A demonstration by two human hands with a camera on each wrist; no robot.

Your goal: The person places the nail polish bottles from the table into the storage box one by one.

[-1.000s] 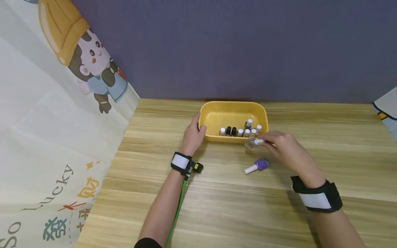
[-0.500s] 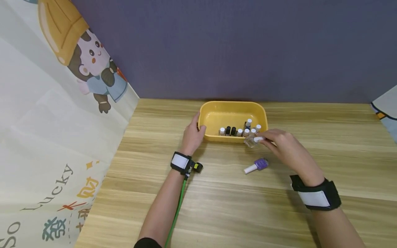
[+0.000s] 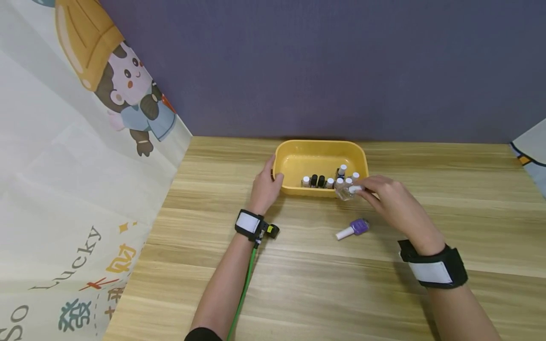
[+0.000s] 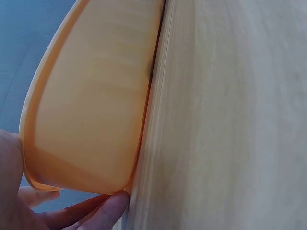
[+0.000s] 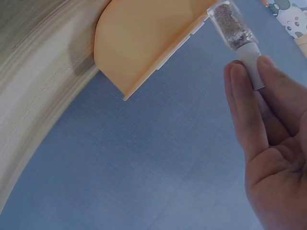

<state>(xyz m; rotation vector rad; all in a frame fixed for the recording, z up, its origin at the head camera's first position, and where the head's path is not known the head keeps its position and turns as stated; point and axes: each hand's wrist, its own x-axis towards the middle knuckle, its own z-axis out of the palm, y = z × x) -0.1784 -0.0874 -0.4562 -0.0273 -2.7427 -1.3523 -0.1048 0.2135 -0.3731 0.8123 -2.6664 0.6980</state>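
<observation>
The counter [image 3: 298, 284] looks like matt, grained wood. The tray [image 3: 321, 163] is smooth yellow plastic with a soft sheen. The small bottle [image 5: 230, 29] is clear and glossy, holding gritty glitter, with a matt white cap.

A small clear bottle [image 3: 343, 192] with a white cap and glittery contents, pinched by its cap in the right hand [image 3: 390, 201], hangs tilted at the near right rim of the yellow tray [image 3: 320, 154], which the left hand [image 3: 264, 187] grips at its left end
</observation>
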